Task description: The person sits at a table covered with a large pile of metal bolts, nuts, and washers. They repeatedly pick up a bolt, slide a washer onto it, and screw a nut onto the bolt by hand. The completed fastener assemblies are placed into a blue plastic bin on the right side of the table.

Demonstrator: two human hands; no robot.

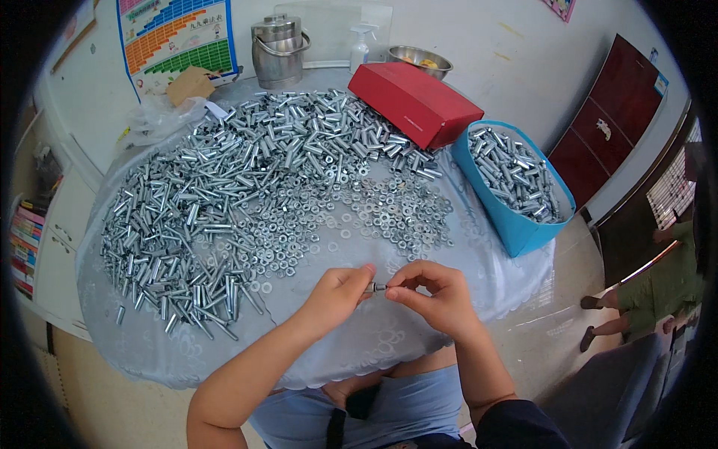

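Home: wall chart (179, 46), tablecloth (374, 346)

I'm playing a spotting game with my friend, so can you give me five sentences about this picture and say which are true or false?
1. The left hand and right hand hold a small metal fastener. True.
2. The red box sits on the floor. False: the red box is on the table.
3. The spray bottle stands between the metal pail and the metal bowl. True.
4. The blue bin is left of the red box. False: the blue bin is to its right.
5. Loose washers lie on the table. True.
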